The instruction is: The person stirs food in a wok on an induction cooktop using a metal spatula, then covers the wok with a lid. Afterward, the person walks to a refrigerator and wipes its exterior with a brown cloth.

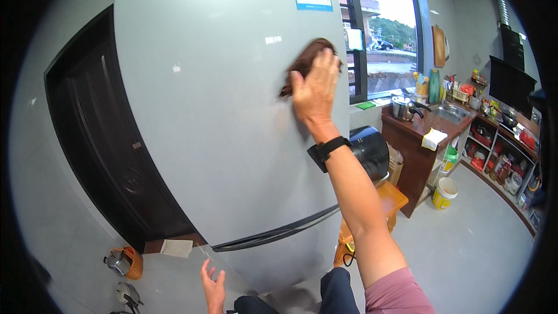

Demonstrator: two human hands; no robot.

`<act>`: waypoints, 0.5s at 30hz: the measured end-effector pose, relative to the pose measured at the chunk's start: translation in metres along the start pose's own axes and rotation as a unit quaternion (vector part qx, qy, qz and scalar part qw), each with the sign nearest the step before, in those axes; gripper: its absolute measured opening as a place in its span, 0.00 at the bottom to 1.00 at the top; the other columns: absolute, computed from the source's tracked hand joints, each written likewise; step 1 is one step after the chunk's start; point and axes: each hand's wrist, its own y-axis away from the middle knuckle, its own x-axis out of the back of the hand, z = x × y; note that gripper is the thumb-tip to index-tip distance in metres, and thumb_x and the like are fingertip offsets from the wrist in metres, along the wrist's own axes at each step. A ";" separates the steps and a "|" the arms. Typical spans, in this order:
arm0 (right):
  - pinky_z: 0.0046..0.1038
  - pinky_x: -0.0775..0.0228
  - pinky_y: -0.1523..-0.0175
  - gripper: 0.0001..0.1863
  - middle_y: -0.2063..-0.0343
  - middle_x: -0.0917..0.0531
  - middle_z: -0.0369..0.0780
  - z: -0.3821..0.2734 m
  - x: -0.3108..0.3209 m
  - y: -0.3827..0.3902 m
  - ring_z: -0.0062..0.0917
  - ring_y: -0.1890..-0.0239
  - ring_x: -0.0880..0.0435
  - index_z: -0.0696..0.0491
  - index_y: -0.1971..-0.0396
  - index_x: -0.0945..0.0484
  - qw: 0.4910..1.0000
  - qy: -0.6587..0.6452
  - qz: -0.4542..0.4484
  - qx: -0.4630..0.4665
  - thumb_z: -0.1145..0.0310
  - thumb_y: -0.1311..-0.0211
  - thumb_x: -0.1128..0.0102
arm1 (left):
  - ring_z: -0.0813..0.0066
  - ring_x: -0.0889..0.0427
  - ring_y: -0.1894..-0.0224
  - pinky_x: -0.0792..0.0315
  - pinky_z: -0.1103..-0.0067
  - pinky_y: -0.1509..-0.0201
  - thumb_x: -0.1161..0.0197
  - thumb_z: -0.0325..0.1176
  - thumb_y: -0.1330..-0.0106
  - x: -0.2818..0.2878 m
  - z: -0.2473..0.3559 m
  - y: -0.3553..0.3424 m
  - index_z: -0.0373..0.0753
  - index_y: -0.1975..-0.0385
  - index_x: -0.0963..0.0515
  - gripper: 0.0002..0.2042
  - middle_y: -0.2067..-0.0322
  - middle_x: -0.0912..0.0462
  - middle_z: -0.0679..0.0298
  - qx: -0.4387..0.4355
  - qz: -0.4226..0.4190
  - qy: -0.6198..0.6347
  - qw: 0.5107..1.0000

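A tall light-grey refrigerator (215,116) stands right in front of me. My right hand (317,84) lies flat over a dark brown cloth (305,61), pressing it to the upper door near its right edge. The cloth is bunched up and part of it is hidden under the palm. A black band with a watch (328,152) circles my right wrist. Low down, in front of the fridge's lower part, my left hand (214,288) hangs with fingers apart and holds nothing. A dark handle strip (276,229) runs between the upper and lower doors.
A dark door (110,134) stands left of the fridge, with pots and a basket (135,263) on the floor. To the right are a black appliance (370,151) above a wooden stool (395,197), a counter with a pot (405,107), a sink (452,113) and a bucket (445,193).
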 end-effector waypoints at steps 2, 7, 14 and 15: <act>0.53 0.60 0.18 0.44 0.22 0.46 0.61 0.035 0.002 0.031 0.60 0.20 0.50 0.70 0.25 0.46 0.998 0.017 0.017 -0.058 0.53 0.26 0.41 | 0.63 0.30 0.32 0.26 0.69 0.37 0.36 0.25 0.31 0.008 -0.008 -0.004 0.41 0.27 0.34 0.31 0.29 0.34 0.57 0.004 -0.002 0.010 1.000; 0.50 0.58 0.19 0.37 0.22 0.50 0.63 0.086 0.025 0.188 0.59 0.22 0.47 0.77 0.31 0.44 0.987 -0.030 -0.019 -0.158 0.61 0.23 0.47 | 0.61 0.28 0.34 0.26 0.68 0.36 0.37 0.25 0.30 0.002 -0.021 -0.004 0.40 0.29 0.32 0.28 0.28 0.35 0.56 0.017 -0.035 0.047 0.998; 0.50 0.60 0.18 0.23 0.22 0.56 0.68 0.089 0.079 0.355 0.63 0.20 0.53 0.78 0.52 0.34 0.915 -0.071 -0.119 -0.380 0.67 0.25 0.46 | 0.61 0.26 0.34 0.25 0.69 0.36 0.36 0.25 0.30 -0.008 -0.025 0.017 0.40 0.32 0.28 0.25 0.25 0.38 0.55 0.009 -0.082 0.047 0.996; 0.50 0.62 0.17 0.23 0.22 0.55 0.68 0.084 0.074 0.347 0.63 0.20 0.54 0.77 0.50 0.35 0.940 -0.061 -0.092 -0.322 0.67 0.25 0.45 | 0.61 0.26 0.34 0.25 0.69 0.36 0.36 0.25 0.30 -0.003 -0.027 0.019 0.40 0.33 0.28 0.25 0.25 0.38 0.56 -0.006 -0.085 0.051 0.995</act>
